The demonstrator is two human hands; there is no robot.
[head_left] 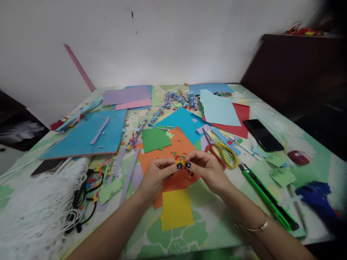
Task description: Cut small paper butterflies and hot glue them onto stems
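Note:
My left hand [157, 175] and my right hand [207, 168] meet over an orange sheet [159, 159], thumbs pressed close together. Both pinch a small piece of yellow paper [180, 163], with red and green bits showing behind it; its exact shape is mostly hidden by my fingers. Just below my hands lies a yellow paper square [177, 209]. A green paper piece [155, 139] rests on the orange sheet's upper left. Red-and-yellow-handled scissors [223, 153] lie to the right of my right hand, blades pointing away.
A green box cutter [268, 196], a black phone [262, 135] and a blue glue gun [320, 202] lie at right. White string [35, 213] heaps at left beside a blue board [86, 133]. Curled paper strips [168, 101] sit at the back, near stacked coloured sheets [127, 95].

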